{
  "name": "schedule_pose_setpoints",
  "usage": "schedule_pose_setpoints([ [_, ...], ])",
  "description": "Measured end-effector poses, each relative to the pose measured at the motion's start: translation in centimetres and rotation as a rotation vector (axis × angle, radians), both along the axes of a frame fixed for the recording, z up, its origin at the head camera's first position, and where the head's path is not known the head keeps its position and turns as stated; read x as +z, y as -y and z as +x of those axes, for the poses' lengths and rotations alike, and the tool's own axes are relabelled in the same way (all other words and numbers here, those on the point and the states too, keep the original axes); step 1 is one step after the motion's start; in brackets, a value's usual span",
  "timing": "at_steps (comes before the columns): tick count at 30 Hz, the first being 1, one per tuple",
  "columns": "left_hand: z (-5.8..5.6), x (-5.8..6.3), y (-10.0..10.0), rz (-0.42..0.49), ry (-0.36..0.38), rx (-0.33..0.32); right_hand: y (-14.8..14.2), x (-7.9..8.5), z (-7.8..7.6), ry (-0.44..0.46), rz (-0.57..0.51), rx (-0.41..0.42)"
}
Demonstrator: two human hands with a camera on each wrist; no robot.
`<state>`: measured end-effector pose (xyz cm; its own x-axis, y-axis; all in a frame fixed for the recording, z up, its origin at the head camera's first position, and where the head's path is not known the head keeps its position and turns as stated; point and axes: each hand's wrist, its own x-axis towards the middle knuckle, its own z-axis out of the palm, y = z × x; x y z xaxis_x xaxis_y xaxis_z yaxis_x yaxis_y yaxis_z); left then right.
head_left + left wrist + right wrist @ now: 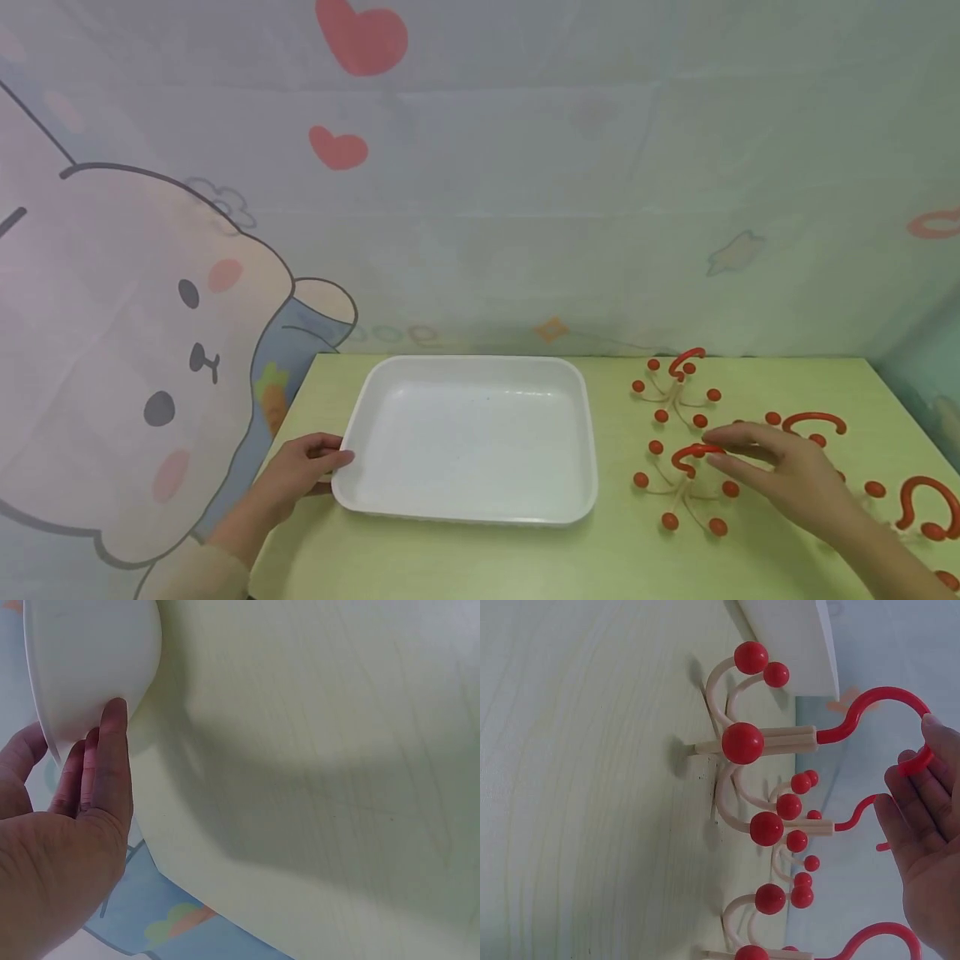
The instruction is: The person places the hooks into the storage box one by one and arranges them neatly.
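Note:
My left hand (296, 479) holds the left rim of a white rectangular tray (465, 515), thumb over the edge and fingers against the outer wall. In the left wrist view, the fingertips (114, 712) press the side of the tray. At the right, my right hand (787, 475) pinches the red hook of a small wooden hanger (791, 740) between thumb and fingers. This hanger has curved pale arms tipped with red balls (742, 743). It stands upright, its arms close over the table, right of the tray.
Another hanger (678, 392) of the same kind stands behind, near the table's back edge. More lie to the right, with a red hook (930, 492) near the right edge and another red hook (817, 417) behind my hand. A printed cloth (525, 208) hangs behind the pale green table (450, 558).

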<state>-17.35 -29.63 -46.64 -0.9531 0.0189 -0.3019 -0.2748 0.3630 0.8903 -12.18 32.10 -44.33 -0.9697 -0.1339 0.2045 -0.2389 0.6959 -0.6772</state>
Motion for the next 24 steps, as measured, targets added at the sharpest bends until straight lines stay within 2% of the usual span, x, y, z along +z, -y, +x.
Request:
schedule_pose_setpoints([
  [10, 0.1, 0.0, 0.0, -0.007, 0.006, 0.008, 0.3, -0.7, -0.1, 0.004, -0.038, -0.015],
  [20, -0.1, -0.8, 0.1, -0.004, 0.004, 0.039, 1.0, -0.3, -0.1, 0.014, -0.028, -0.048],
  [24, -0.1, -0.9, 0.1, -0.006, 0.002, 0.041, 1.3, 0.2, -0.2, -0.01, -0.014, -0.054],
])
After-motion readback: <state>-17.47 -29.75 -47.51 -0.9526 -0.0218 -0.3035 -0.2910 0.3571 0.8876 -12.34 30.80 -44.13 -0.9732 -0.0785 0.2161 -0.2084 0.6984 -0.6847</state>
